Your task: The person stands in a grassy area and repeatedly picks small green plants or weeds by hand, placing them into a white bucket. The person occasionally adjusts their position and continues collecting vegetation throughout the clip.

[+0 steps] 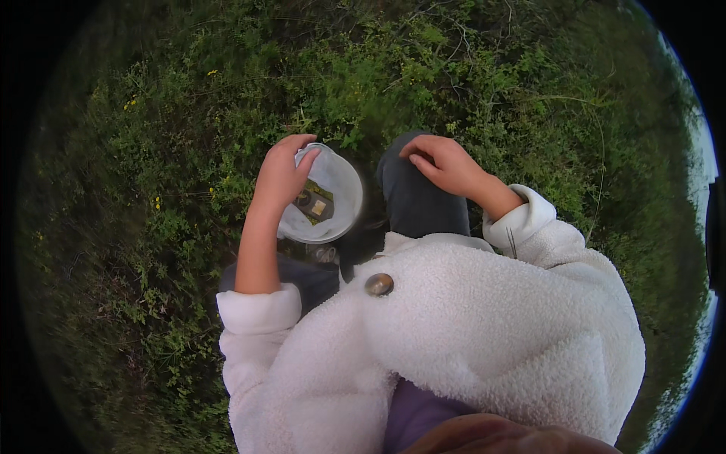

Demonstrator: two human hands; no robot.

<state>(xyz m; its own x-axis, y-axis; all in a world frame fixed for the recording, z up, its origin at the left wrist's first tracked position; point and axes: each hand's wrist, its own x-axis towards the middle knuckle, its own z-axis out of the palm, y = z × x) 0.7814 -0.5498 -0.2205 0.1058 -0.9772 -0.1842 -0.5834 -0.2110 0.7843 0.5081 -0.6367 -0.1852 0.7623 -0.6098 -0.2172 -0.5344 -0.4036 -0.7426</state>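
Observation:
My left hand [285, 172] is at the left rim of a white plastic bucket [354, 190], its fingers and thumb apart; whether it grips the rim I cannot tell. Pale plastic lines the bucket's inside. At its bottom lies a dark, flat object [315, 205] with a light square patch, with green and yellowish plant bits around it. My right hand [440, 160] is over my right knee in dark trousers [425, 196], fingers loosely bent, with no object seen in it.
Dense low green plants [363, 74] surround me, with small yellow flowers [156, 202] at the left and thin dry twigs [459, 42] at the top. Part of a shoe [324, 253] shows just below the bucket. My white fleece jacket [482, 306] covers the lower view.

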